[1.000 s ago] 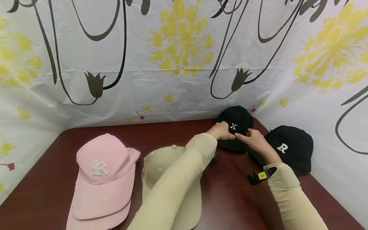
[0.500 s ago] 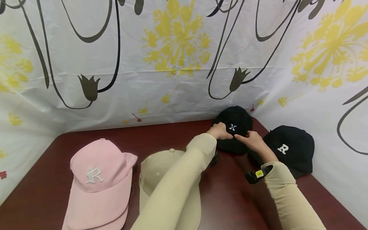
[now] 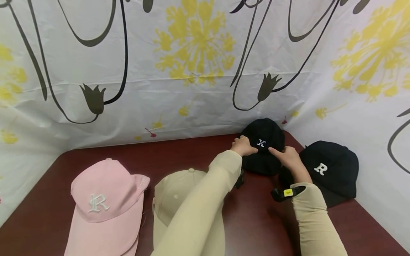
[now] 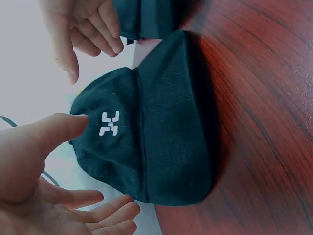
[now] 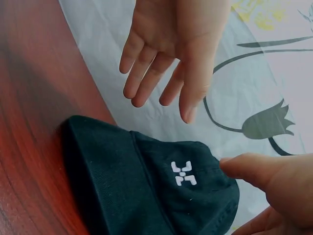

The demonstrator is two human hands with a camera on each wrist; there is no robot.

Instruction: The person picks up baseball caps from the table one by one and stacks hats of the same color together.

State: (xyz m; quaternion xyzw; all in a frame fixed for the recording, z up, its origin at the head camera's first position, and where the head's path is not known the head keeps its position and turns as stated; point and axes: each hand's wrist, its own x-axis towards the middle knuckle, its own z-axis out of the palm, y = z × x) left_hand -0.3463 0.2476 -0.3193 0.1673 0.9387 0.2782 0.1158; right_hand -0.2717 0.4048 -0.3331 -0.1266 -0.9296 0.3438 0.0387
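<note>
A black baseball cap (image 3: 263, 131) with a small white cross-shaped emblem sits at the far right of the table, its brim facing me. My left hand (image 3: 244, 145) is at the cap's left side, and my right hand (image 3: 289, 158) at its right. Both have loosely extended fingers. In the left wrist view, the left thumb (image 4: 66, 129) points at the crown near the emblem, with the other fingers along the cap's side. The right wrist view has the right thumb (image 5: 244, 166) right at the crown's edge; most right fingers are out of that frame.
Just right of my right hand rests a second black cap (image 3: 336, 161) with a white R. A beige cap (image 3: 174, 188) lies partly hidden under my left sleeve. Stacked pink caps (image 3: 105, 192) sit at left. White patterned cloth (image 3: 144, 81) walls the dark red table (image 3: 250, 213).
My thumbs, nearly touching before, now stand apart, showing more of the cap between them. The camera view has shifted a little; the pink and beige caps appear lower.
</note>
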